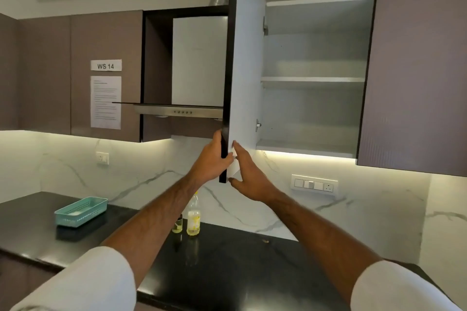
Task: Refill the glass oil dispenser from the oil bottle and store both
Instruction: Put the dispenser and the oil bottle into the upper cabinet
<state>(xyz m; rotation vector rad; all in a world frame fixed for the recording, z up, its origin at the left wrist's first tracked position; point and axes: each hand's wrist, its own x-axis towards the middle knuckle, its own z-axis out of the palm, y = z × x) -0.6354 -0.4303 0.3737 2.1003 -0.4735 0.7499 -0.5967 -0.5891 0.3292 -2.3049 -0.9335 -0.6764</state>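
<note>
The clear plastic oil bottle [193,219] with yellow oil stands on the black counter [240,260] against the marble wall. Right beside it on the left is the small glass oil dispenser [177,225], partly hidden by my left forearm. Both my hands are raised to the lower corner of the open cabinet door [246,70]. My left hand [212,159] grips the door's dark edge. My right hand [249,180] lies with straight fingers against the door's white inner face. The cabinet [313,79] behind the door shows bare shelves.
A teal plastic basket [80,211] sits on the counter at the left. A range hood [177,110] hangs left of the open door. Closed brown cabinets flank both sides. A switch panel [314,184] is on the marble backsplash at right.
</note>
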